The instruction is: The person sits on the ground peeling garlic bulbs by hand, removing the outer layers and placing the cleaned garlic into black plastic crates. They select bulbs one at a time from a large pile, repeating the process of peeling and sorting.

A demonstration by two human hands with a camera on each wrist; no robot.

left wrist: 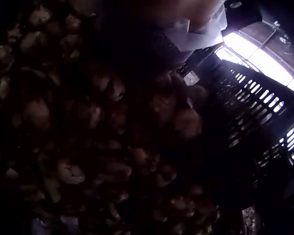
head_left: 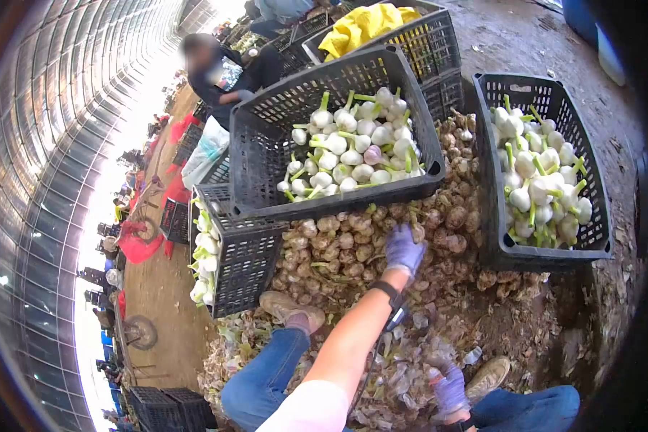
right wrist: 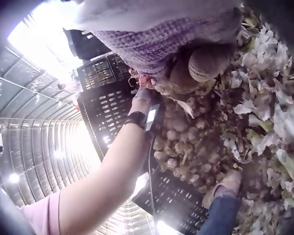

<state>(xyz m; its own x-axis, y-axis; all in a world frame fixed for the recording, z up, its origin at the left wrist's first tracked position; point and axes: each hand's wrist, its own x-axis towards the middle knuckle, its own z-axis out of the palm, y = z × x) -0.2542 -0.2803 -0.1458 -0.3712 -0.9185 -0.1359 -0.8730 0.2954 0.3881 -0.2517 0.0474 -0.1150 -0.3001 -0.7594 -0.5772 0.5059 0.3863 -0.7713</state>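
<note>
In the head view my left hand [head_left: 405, 248], in a light purple glove, reaches down into a heap of dry, brownish garlic bulbs [head_left: 338, 241]. One garlic bulb [head_left: 417, 232] sits between its fingers and thumb. The left wrist view is dark, with bulbs [left wrist: 71, 172] lying below the hand. Low down near my shoe, my right hand [head_left: 450, 389] wears the same kind of glove. Close up in the right wrist view its fingers [right wrist: 208, 62] are curled, and a small reddish thing [right wrist: 144, 81] shows beyond the glove; I cannot tell what the hand holds.
Black crates of trimmed white garlic stand ahead [head_left: 266, 183], on the right [head_left: 547, 252] and on the left [head_left: 248, 270]. Loose garlic skins [head_left: 389, 389] cover the ground between my legs. Behind, a person [head_left: 227, 79] sits near a crate with a yellow cloth [head_left: 367, 30].
</note>
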